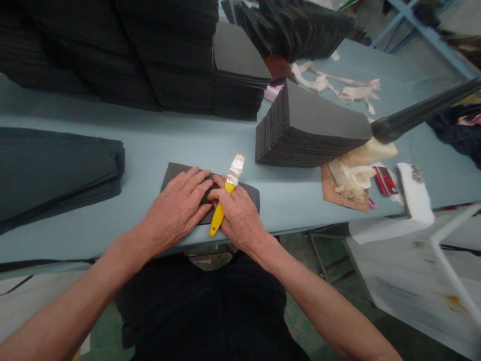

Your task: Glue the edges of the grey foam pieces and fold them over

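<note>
the dark sheet (172,174) lies flat near the front edge of the blue table (195,140), below both hands, and work on it looks to be under way; the left hand (178,208) rests on it palm down, fingers extended and gripping nothing, while the right hand (242,215) grasps a yellow brush (218,219) against its thumb side, bristles pointing away from the person, its other fingers down on the sheet. a neat stack (319,115) of dark pieces stands beyond to the right, taller piles (240,55) at the back, and a bundle of dark cloth (56,175) lies at the left; which of these are finished and which are waiting cannot be told, so how much is left is unclear. the hands hide the sheet's middle, and whether anything is spread on it does not show; the left bundle and the back piles are cut off by the frame, and the pale stuff (353,173) on the brown board (328,185) is hard to make out
</note>
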{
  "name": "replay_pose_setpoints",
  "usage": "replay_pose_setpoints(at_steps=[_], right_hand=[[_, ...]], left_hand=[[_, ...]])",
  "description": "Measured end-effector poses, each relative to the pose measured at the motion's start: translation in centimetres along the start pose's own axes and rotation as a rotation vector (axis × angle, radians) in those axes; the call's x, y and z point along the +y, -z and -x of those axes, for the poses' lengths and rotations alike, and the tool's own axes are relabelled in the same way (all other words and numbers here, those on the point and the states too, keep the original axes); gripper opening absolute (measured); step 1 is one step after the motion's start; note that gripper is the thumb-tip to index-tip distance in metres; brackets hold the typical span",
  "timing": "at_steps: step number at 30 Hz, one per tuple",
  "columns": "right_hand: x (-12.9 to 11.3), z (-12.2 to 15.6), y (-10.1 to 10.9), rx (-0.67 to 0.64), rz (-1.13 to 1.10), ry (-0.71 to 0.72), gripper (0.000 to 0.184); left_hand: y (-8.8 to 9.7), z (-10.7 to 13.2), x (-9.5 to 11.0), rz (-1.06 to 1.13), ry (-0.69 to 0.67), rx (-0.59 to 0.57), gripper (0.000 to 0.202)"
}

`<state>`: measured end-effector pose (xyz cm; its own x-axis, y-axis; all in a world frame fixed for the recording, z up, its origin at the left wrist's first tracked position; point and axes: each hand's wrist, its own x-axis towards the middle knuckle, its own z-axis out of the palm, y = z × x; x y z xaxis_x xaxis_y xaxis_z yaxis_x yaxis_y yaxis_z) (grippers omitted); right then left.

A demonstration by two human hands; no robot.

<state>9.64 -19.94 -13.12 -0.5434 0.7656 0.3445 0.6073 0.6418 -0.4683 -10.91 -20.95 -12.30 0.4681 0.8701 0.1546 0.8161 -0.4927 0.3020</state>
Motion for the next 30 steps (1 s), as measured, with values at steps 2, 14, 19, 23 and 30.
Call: replay_pose_setpoints(at_steps=[2, 14, 19, 23, 30], right_hand=[[0.4, 0.4, 0.1, 0.000, 0.017, 0.019, 0.020], [2.7, 3.1, 2.7, -0.044, -0.036, -0.035, 0.014], [3.3, 3.2, 3.4, -0.049, -0.014, 0.018, 0.013], [3.4, 3.0, 3.1, -0.070, 0.017, 0.015, 0.013], [3.4, 2.9, 2.8, -0.063, 0.032, 0.025, 0.013]], left_hand=[[0.0, 0.0, 0.0, -0.021, -0.013, -0.001, 0.060], [0.3, 0.1, -0.4, -0.038, -0.012, -0.045, 0.058], [0.3, 0.1, -0.3, -0.111, -0.023, -0.035, 0.068], [0.4, -0.1, 0.1, -0.205, -0.032, -0.073, 0.076], [0.1, -2.0, 1.3, -0.163, -0.163, -0.167, 0.083]])
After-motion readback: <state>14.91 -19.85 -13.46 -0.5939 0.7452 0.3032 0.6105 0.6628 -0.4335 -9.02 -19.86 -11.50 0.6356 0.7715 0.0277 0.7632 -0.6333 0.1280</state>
